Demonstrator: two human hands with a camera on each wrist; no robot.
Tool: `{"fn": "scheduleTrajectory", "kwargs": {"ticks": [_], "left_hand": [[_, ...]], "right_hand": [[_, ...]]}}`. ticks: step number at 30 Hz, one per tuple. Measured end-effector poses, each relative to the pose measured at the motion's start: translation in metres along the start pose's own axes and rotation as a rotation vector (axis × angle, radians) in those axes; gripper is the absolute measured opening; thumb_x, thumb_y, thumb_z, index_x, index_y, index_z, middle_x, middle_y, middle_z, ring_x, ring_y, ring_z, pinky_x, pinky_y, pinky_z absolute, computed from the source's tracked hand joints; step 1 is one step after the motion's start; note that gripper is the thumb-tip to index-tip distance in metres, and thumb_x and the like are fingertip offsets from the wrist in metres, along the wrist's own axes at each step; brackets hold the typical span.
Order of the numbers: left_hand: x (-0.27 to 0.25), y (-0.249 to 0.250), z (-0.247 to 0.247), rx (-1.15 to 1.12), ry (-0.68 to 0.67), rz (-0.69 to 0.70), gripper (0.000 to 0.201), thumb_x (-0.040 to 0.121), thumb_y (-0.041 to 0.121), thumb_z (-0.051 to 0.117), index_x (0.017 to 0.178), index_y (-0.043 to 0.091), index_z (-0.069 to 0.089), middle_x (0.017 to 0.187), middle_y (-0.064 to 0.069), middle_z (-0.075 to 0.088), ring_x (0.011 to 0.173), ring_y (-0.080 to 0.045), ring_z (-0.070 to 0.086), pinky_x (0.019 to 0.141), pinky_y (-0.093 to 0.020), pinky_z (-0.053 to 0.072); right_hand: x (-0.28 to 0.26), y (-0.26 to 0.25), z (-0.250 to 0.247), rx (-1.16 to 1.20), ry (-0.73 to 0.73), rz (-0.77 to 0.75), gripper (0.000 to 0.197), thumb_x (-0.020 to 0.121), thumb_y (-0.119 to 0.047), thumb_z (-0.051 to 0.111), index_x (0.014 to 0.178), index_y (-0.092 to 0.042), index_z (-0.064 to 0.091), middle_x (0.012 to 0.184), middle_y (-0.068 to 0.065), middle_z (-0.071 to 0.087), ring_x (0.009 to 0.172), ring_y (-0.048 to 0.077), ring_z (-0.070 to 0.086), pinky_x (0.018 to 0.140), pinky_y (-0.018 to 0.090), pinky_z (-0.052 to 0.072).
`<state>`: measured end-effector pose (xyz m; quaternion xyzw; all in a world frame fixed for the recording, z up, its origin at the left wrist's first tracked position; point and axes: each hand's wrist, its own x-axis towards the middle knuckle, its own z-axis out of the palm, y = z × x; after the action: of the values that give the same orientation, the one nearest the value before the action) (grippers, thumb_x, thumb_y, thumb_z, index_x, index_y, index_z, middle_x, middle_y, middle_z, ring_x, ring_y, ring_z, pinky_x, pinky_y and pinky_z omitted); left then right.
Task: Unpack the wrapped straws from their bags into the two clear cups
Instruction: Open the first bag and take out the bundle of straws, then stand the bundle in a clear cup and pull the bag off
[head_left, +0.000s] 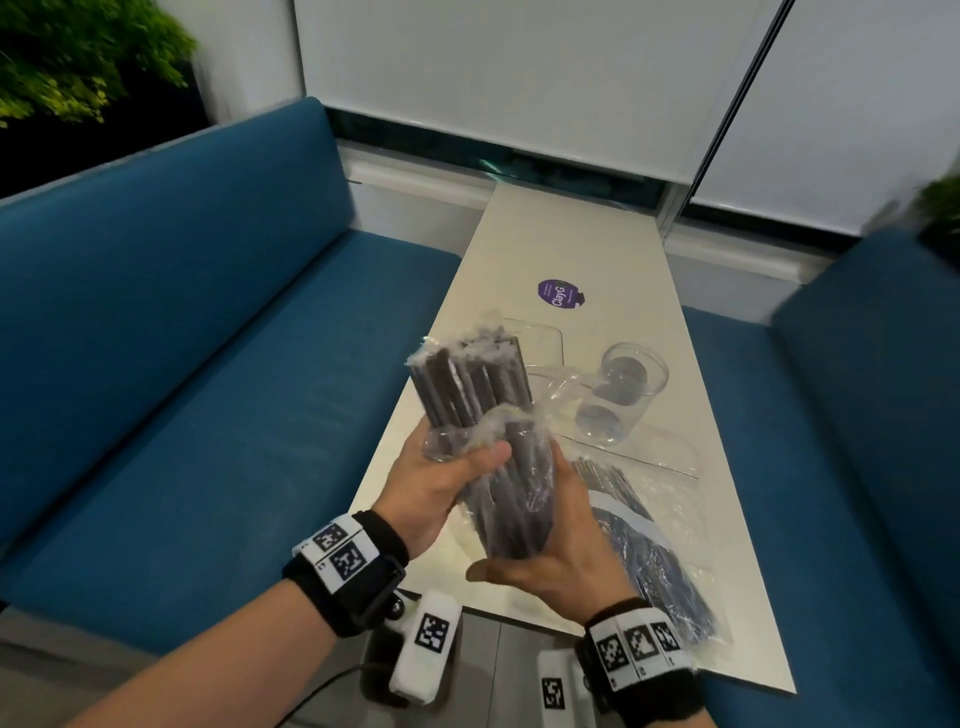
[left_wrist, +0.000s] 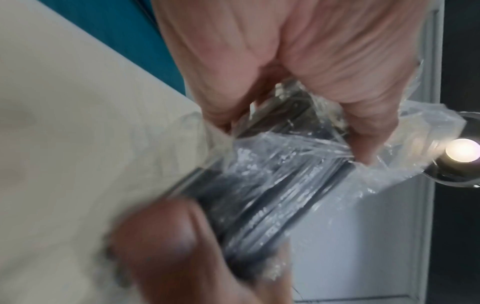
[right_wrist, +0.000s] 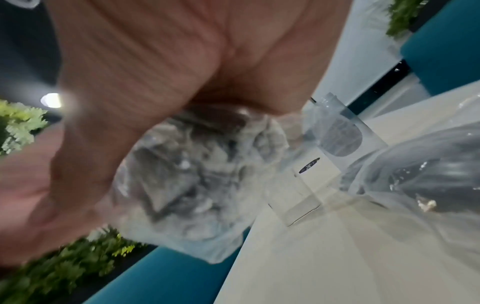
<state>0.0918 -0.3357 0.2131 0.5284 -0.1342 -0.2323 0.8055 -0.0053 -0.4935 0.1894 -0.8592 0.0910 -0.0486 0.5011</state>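
Note:
Both hands hold one clear plastic bag (head_left: 519, 499) of dark wrapped straws (head_left: 470, 387) above the near end of the white table (head_left: 597, 249). My left hand (head_left: 457, 478) grips the bundle near its middle, thumb across the crumpled bag mouth, and the straws' upper ends stick out above it. My right hand (head_left: 556, 551) grips the bag's lower end. The clear cups (head_left: 621, 395) look nested on the table, to the right and beyond. The left wrist view shows the straws (left_wrist: 272, 185) under plastic film. The right wrist view shows the bag's end (right_wrist: 194, 174) and the cups (right_wrist: 335, 135).
A second bag of dark straws (head_left: 654, 545) lies on the table under my right hand, also seen as the second bag (right_wrist: 428, 164). A flat clear bag (head_left: 540, 338) lies behind the bundle. A purple sticker (head_left: 560, 294) marks the table. Blue benches (head_left: 208, 389) flank both sides.

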Motion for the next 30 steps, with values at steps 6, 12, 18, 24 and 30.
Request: {"fn": "scheduleTrajectory", "kwargs": {"ticks": [6, 12, 18, 24, 30], "left_hand": [[-0.002, 0.009, 0.026, 0.073, -0.088, -0.014, 0.083, 0.073, 0.042, 0.089, 0.143, 0.020, 0.050, 0.135, -0.010, 0.069, 0.126, -0.031, 0.065, 0.107, -0.055, 0.051], [-0.002, 0.039, 0.004, 0.435, -0.230, -0.015, 0.137, 0.052, 0.067, 0.089, 0.155, 0.052, -0.001, 0.155, 0.014, 0.050, 0.141, -0.003, 0.048, 0.118, -0.041, 0.038], [-0.019, 0.059, -0.011, 1.144, -0.186, 0.836, 0.089, 0.076, -0.006, 0.075, 0.149, 0.024, 0.034, 0.161, -0.002, 0.033, 0.151, -0.019, 0.033, 0.122, -0.046, 0.035], [0.011, 0.045, -0.024, 2.070, -0.563, 1.260, 0.117, 0.078, -0.008, 0.069, 0.163, 0.037, 0.003, 0.171, -0.007, -0.020, 0.157, -0.034, -0.020, 0.125, -0.058, -0.010], [0.059, 0.047, 0.005, 1.971, -0.452, 1.315, 0.067, 0.088, 0.021, 0.065, 0.148, 0.032, 0.039, 0.166, -0.004, 0.035, 0.156, -0.038, 0.013, 0.120, -0.073, 0.003]], "right_hand": [[0.016, 0.018, 0.017, 0.210, 0.210, 0.035, 0.092, 0.055, -0.029, 0.097, 0.129, -0.041, 0.042, 0.101, 0.003, 0.077, 0.081, 0.029, 0.079, 0.069, 0.054, 0.065], [0.011, 0.008, 0.002, 0.423, 0.171, -0.058, 0.048, 0.071, -0.012, 0.092, 0.112, -0.012, 0.067, 0.077, 0.012, 0.077, 0.061, 0.032, 0.075, 0.054, 0.035, 0.058], [0.011, 0.015, -0.011, 0.457, 0.120, 0.003, 0.059, 0.067, -0.006, 0.090, 0.118, -0.013, 0.061, 0.083, 0.015, 0.076, 0.062, 0.021, 0.075, 0.052, 0.031, 0.057], [0.012, -0.003, -0.029, 0.320, -0.145, -0.014, 0.089, 0.074, 0.000, 0.083, 0.145, -0.032, 0.042, 0.126, -0.010, 0.073, 0.117, 0.012, 0.072, 0.090, 0.032, 0.062], [0.030, -0.045, -0.064, 0.269, -0.137, -0.035, 0.075, 0.072, -0.033, 0.091, 0.137, -0.037, 0.052, 0.128, -0.003, 0.073, 0.115, 0.019, 0.074, 0.100, 0.048, 0.059]]}}
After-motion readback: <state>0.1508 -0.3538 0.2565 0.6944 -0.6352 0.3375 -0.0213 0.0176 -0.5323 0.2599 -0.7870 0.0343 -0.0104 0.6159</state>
